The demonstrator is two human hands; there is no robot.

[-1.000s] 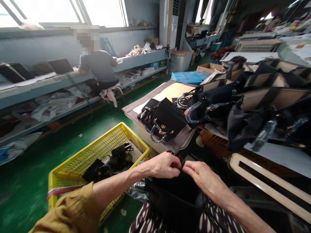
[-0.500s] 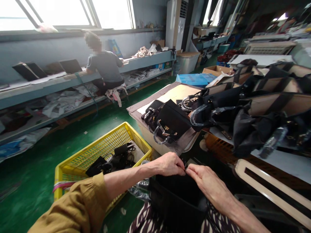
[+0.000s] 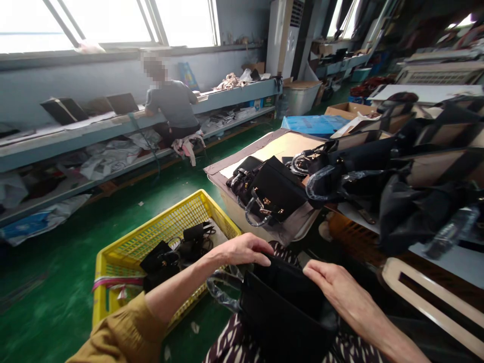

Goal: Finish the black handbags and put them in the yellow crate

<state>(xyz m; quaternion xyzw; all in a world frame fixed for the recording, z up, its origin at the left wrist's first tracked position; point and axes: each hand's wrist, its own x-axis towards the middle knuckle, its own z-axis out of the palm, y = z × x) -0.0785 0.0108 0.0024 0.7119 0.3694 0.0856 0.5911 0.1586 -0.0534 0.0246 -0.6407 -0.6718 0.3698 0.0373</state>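
A black handbag (image 3: 283,307) rests on my lap, its mouth open toward me. My left hand (image 3: 242,249) curls over the bag's top left edge and grips it. My right hand (image 3: 335,290) holds the right edge, fingers bent over the rim. A plastic-wrapped handle (image 3: 223,292) hangs off the bag's left side. My left sleeve (image 3: 117,335) is mustard coloured.
A yellow crate (image 3: 124,252) with black bags stands on the green floor at my left. More black handbags (image 3: 276,194) lie on a board ahead and pile up on the right table (image 3: 438,249). A person (image 3: 172,108) sits at the far wall shelf.
My hands, pinched together at the bag's top centre, have moved apart to its two edges, spreading the mouth open. The view has shifted slightly left.
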